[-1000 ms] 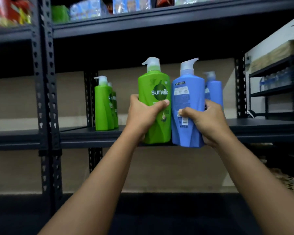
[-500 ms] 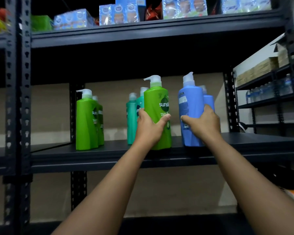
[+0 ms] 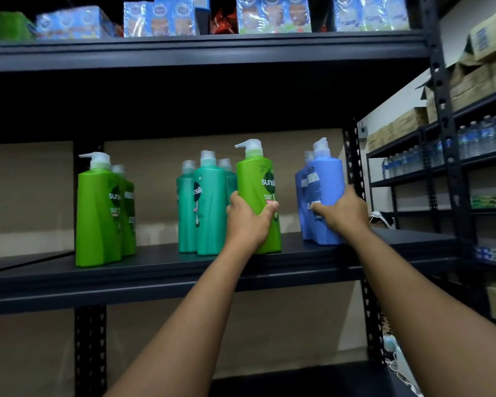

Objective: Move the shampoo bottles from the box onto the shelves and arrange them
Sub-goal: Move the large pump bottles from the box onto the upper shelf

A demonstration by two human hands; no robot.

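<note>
Hands grip glossy green bottle (image 3: 258, 196) and blue bottle (image 3: 325, 193) on shelf (image 3: 155, 270)

"sunsilk" reads in white on the held green bottle (image 3: 258, 196); partly, as "suns", on the left green bottle (image 3: 98, 207); as "nsilk" on a teal bottle (image 3: 211, 202). Other labels are illegible.

Bare forearms (image 3: 184, 325), unadorned hands (image 3: 248, 224)

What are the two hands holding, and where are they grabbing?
The left hand grips the light green bottle around its lower body. The right hand grips the blue bottle around its lower body.
</note>
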